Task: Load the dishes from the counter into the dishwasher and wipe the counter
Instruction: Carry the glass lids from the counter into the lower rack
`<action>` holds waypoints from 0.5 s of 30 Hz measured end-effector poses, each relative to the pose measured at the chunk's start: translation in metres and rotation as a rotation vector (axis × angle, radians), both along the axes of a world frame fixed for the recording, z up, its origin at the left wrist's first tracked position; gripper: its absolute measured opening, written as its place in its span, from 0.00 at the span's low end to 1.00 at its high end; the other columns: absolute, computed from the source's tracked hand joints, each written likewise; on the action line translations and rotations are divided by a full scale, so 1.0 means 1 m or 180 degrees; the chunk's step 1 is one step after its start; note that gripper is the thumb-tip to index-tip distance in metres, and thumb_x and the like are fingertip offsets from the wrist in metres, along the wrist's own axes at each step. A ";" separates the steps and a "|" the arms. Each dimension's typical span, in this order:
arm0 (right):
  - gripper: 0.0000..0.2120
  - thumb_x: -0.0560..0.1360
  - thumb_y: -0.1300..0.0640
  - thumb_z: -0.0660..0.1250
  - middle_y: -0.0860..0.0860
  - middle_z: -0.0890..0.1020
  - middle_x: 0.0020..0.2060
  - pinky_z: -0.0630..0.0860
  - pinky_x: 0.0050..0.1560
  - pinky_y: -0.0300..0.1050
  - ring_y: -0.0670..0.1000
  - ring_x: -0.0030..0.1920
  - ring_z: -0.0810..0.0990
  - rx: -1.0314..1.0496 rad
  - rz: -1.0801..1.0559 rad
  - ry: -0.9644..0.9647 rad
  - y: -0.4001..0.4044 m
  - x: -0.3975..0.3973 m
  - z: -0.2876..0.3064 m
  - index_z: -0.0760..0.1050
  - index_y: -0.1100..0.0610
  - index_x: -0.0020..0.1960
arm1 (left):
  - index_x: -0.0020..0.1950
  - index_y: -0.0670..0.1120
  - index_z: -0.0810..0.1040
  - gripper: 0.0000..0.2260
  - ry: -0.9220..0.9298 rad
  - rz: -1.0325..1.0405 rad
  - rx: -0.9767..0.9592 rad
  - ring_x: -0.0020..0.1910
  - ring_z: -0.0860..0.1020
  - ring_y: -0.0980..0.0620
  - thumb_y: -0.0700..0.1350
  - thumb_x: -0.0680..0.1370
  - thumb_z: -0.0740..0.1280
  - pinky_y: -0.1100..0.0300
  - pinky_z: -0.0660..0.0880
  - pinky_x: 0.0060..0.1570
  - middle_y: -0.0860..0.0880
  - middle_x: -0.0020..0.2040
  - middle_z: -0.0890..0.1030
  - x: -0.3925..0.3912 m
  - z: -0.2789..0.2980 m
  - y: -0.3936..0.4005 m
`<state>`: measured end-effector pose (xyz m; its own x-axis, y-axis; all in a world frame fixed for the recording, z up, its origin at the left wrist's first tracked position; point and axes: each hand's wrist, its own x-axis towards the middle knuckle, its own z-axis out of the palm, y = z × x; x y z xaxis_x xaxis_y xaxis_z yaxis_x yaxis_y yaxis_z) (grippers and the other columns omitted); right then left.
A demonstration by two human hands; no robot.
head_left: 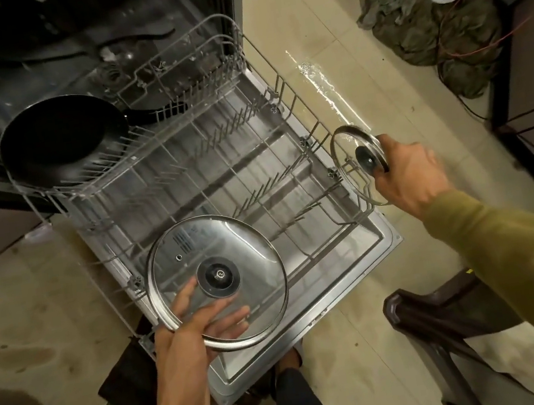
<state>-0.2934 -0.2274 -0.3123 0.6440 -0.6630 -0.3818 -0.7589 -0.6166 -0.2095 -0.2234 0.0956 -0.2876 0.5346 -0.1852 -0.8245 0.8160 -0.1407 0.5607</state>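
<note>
Loading is at an early stage: the rack [184, 166] is pulled out over the open door, and only a pan [61, 136] sits in it, at its far left corner. The left hand [187, 328] supports a large lid [217, 282] with spread fingers beneath the glass, over the rack's near left corner. The right hand [407, 174] grips a small lid [360, 164] by its knob at the rack's right edge; neither lid is placed yet, and the surface to be wiped is out of view.
</note>
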 end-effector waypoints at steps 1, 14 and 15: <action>0.12 0.80 0.58 0.62 0.54 0.77 0.34 0.82 0.41 0.55 0.54 0.31 0.78 -0.0013 0.0055 0.0050 -0.001 0.002 -0.005 0.69 0.57 0.63 | 0.71 0.49 0.72 0.35 0.0008 0.0001 0.0002 0.46 0.85 0.38 0.43 0.62 0.67 0.49 0.84 0.44 0.38 0.49 0.86 0.001 0.000 0.000; 0.11 0.79 0.59 0.66 0.54 0.76 0.37 0.81 0.41 0.50 0.53 0.35 0.78 -0.0019 0.0251 0.0263 -0.009 0.036 -0.040 0.70 0.58 0.60 | 0.70 0.50 0.73 0.29 0.0162 0.0033 -0.0037 0.46 0.86 0.39 0.42 0.69 0.68 0.53 0.84 0.41 0.39 0.50 0.86 0.007 -0.011 0.005; 0.12 0.79 0.59 0.66 0.53 0.76 0.36 0.80 0.37 0.47 0.52 0.34 0.78 -0.0042 0.0302 0.0281 -0.010 0.036 -0.039 0.70 0.58 0.61 | 0.69 0.50 0.73 0.29 0.0163 -0.0013 -0.0041 0.47 0.86 0.39 0.40 0.68 0.71 0.51 0.83 0.42 0.39 0.50 0.86 0.007 -0.012 0.005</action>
